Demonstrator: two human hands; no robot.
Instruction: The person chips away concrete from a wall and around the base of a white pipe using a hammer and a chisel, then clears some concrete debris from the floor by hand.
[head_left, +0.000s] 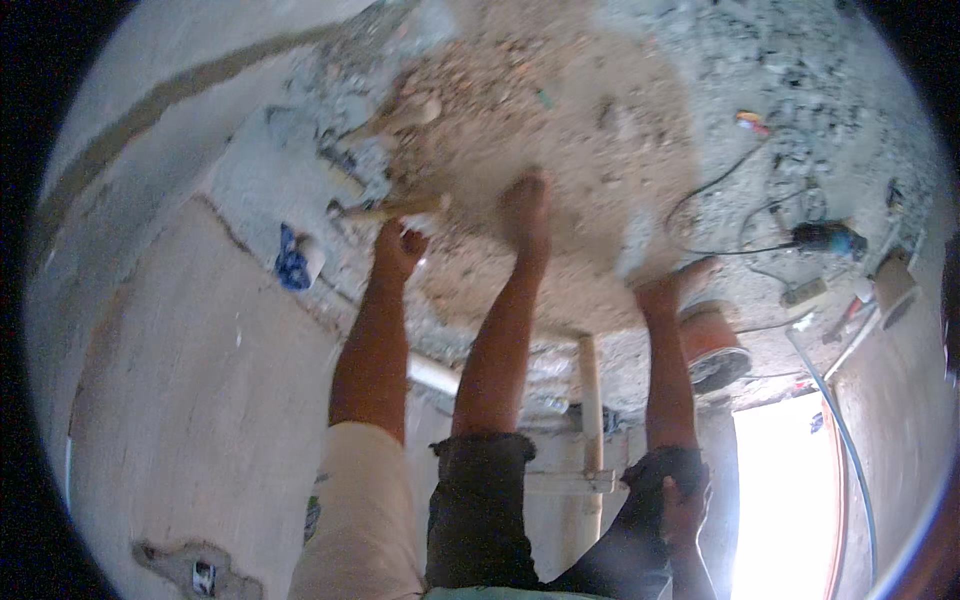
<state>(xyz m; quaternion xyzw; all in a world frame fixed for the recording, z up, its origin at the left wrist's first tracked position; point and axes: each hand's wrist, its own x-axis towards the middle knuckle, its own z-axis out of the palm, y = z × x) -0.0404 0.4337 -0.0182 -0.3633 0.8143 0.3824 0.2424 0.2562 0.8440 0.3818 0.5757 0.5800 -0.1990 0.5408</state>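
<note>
My left hand (401, 249), at the end of a pale sleeve, is low over the ground with its fingers curled. Right at its knuckles is the wooden handle of a hammer-like tool (397, 207); whether the fingers grip it cannot be told. Another tool with a wooden handle (346, 178) lies just beyond, blurred. My right hand (682, 514) rests on the dark shorts at my right thigh, with no tool seen in it. My bare feet stand on brown, dusty soil (480, 142) between the tools and a cable.
Rubble (802, 82) spreads at the upper right. A corded power tool (829, 238), a power strip (804, 294) and a reddish bucket (712, 345) are on the right. A blue-and-white object (294, 259) sits at the left wall. Behind me are a wooden post (591, 405) and a bright doorway (784, 487).
</note>
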